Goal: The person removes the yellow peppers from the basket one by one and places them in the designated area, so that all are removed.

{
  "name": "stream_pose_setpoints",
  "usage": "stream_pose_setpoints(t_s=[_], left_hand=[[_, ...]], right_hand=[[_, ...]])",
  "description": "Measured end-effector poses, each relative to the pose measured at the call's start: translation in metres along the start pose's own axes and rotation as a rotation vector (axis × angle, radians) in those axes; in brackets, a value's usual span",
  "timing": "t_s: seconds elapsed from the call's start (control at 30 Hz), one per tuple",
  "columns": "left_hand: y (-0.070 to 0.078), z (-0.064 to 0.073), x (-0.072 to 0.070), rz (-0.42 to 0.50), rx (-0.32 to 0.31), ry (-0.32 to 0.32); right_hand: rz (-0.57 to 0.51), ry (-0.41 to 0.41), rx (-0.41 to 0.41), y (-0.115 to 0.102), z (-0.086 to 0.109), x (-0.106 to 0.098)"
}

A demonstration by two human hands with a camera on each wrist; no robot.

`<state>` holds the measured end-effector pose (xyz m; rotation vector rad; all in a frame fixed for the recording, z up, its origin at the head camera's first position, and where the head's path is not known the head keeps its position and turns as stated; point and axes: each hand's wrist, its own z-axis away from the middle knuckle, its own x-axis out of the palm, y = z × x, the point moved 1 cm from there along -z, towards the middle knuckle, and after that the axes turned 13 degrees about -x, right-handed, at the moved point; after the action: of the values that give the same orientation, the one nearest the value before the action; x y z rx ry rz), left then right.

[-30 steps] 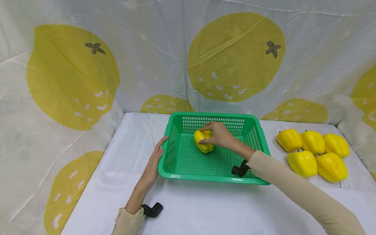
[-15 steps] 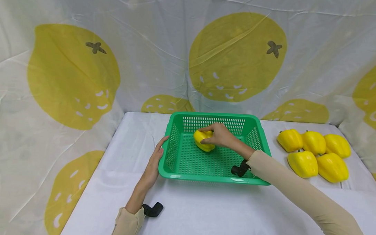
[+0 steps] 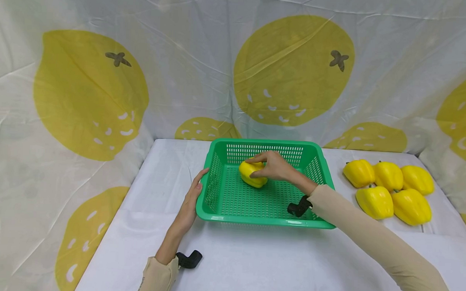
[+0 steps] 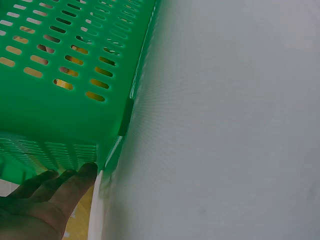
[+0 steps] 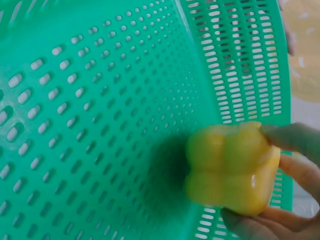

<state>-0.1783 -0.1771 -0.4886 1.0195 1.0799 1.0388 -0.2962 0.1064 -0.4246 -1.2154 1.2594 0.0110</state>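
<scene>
A yellow bell pepper is inside a green plastic basket, over its perforated floor. My right hand grips this pepper between thumb and fingers. In the right wrist view the same bell pepper lies close to the basket floor, its lobed end toward the floor; whether it touches cannot be told. My left hand rests along the basket's left side, and in the left wrist view its extended fingers touch the slotted wall.
Several yellow bell peppers lie grouped in two rows on the white cloth, right of the basket. A white curtain printed with yellow lemons hangs behind the table. Black wrist cameras sit by both sleeves.
My right hand has shifted slightly right, and the bell pepper in its grip has turned a little inside the basket. The left hand and the basket keep their places.
</scene>
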Motion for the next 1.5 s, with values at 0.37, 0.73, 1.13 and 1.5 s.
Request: stream_pose_setpoints(t_s=[0.37,0.73,1.13,1.5], left_hand=[[0.0,-0.001,0.0,0.017,0.014,-0.009],[-0.001,-0.001,0.001,0.033,0.022,-0.008],[-0.005,-0.003,0.0,0.031,0.029,-0.01],[-0.002,-0.001,0.001,0.027,0.014,-0.01]], right_hand=[[-0.079,0.036,-0.022,-0.011,0.008,-0.021],[-0.13,0.103,0.038,-0.027,0.032,-0.057],[-0.103,0.161,0.12,-0.031,0.079,-0.095],[-0.09,0.26,0.196,-0.028,0.132,-0.127]])
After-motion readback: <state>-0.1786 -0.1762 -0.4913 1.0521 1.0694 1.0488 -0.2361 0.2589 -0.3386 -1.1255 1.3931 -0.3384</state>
